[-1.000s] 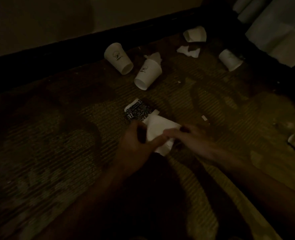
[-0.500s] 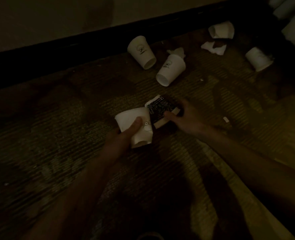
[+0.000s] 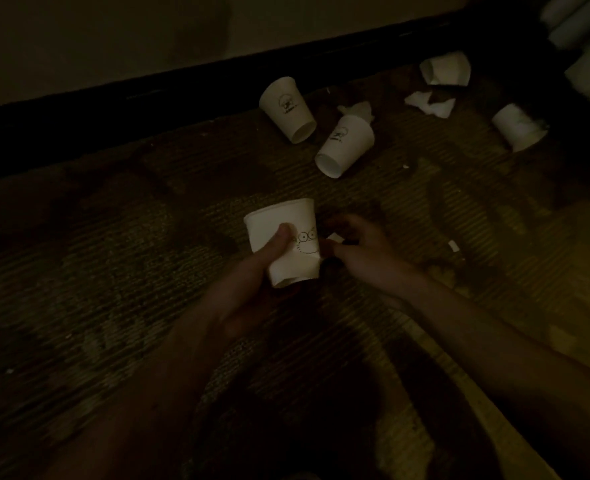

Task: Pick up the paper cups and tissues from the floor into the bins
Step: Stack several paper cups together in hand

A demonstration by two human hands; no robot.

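Observation:
The room is dim. My left hand (image 3: 252, 282) grips a white paper cup (image 3: 286, 226) with a drawn face, thumb across its side. Right beside it my right hand (image 3: 359, 251) curls its fingers round a dark printed packet, of which only a small white corner (image 3: 337, 238) shows. Two more white cups lie on their sides further back, one (image 3: 288, 109) near the wall, the other (image 3: 345, 145) next to it. A third cup (image 3: 517, 129) lies at the right. Crumpled tissues (image 3: 430, 103) and a crushed cup (image 3: 447, 69) lie near the dark skirting.
The floor is a patterned carpet (image 3: 113, 271). A dark skirting board (image 3: 148, 98) runs along the wall at the back. Pale fabric (image 3: 584, 29) hangs in the top right corner. A small white scrap (image 3: 453, 245) lies right of my right hand.
My left hand took the cup from between both hands and lifted it. My right hand moved onto the dark printed packet and closed over it. The view shifted left.

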